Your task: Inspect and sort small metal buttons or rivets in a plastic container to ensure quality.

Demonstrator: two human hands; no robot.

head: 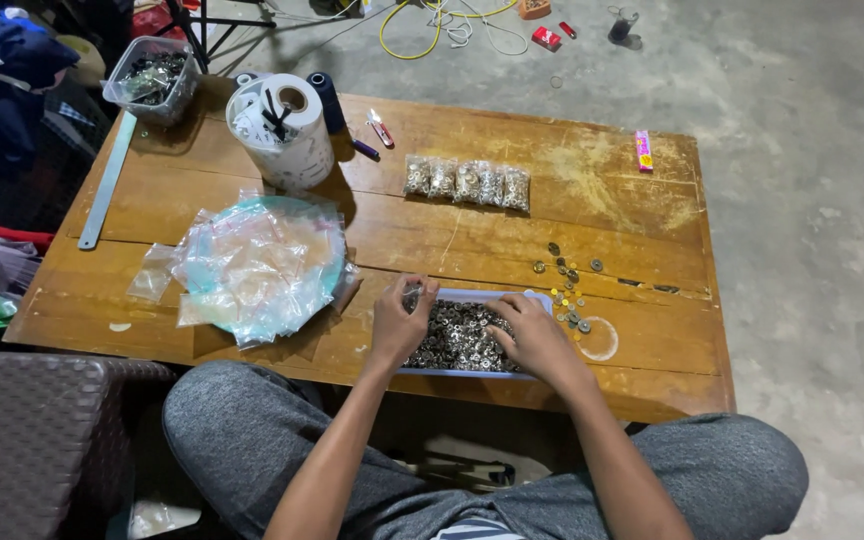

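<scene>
Tray: a shallow blue-rimmed tray (542,297) of small metal rings lies on the bench (612,200), under both hands.
Left hand (402,322): fingers pressed together, pinching a small clear bag (412,296) at the tray's far-left corner.
Right hand (535,335): fingers curled down into the rings; whether they grip any, cannot tell.
Beyond the fingers: a row of filled bags (467,183).
Left of the fingers: a heap of empty bags (257,265).
Right of the fingers: loose rings (564,272).
</scene>
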